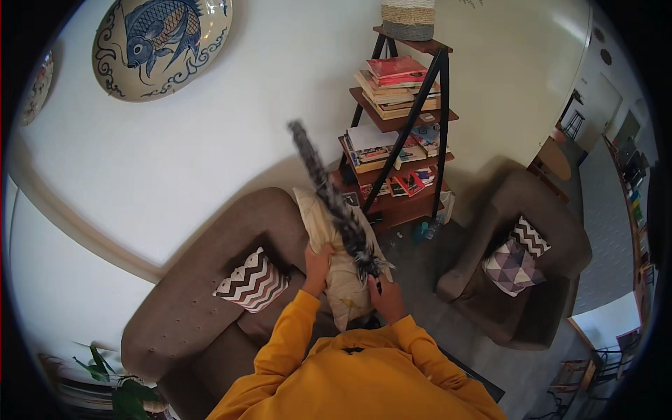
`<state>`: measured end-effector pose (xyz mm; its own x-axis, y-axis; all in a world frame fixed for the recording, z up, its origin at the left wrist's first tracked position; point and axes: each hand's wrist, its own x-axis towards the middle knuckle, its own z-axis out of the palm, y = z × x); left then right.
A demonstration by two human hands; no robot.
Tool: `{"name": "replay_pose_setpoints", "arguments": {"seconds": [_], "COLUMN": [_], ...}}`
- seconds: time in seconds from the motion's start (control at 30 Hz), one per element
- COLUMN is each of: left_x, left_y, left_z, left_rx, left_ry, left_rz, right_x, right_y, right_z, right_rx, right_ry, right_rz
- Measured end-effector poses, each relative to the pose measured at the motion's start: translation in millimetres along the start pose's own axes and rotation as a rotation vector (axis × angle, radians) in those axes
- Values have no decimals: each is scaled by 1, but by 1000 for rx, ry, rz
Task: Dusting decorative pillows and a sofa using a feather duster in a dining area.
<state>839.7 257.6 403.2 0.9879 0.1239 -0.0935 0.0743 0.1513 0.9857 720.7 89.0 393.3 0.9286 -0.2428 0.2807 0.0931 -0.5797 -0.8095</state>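
Note:
My left hand (pixel 316 266) grips the left edge of a beige cushion (pixel 315 218), which is held up in front of my body. In my right hand (pixel 387 300) is the handle of a dark grey feather duster (pixel 336 202). Its long, blurred feather head slants up and left across the cushion and hides part of it. Whether the feathers touch the cloth I cannot tell. Left of my left hand, a zigzag-patterned cushion (pixel 253 281) leans on the seat of a brown sofa (pixel 178 315).
A ladder-like shelf (pixel 415 118) with stacked books (pixel 396 86) and a woven basket (pixel 408 20) stands ahead. To the right is a brown armchair (pixel 551 226) with two cushions. Plastic bottles (pixel 428 230) are on the floor by the shelf. A fish-painted plate (pixel 163 47) hangs on the wall.

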Motion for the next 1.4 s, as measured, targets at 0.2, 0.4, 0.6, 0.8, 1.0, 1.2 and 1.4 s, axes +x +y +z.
{"name": "replay_pose_setpoints", "arguments": {"seconds": [0.2,0.4,0.6,0.8,1.0,1.2,1.4], "left_x": [-42,-50,-21,-23,-54,-45,-10], "left_y": [1,-20,-40,16,44,26,46], "left_z": [5,-9,-40,-40,-20,-41,-58], "left_rx": [-145,-133,-20,-165,216,501,109], "left_ry": [-239,-230,-163,-462,-423,-223,-53], "left_rz": [-83,-161,-72,-273,-33,244,-343], "right_x": [-17,-20,25,35,14,4,9], "right_y": [-4,-13,68,118,79,45,61], "right_z": [5,2,-18,-35,-61,-79,-72], "right_rx": [-262,-250,33,940,1373,1190,1176], "right_ry": [-258,-507,31,-243,-6,196,409], "right_rz": [-32,7,28,684,634,539,619]}}
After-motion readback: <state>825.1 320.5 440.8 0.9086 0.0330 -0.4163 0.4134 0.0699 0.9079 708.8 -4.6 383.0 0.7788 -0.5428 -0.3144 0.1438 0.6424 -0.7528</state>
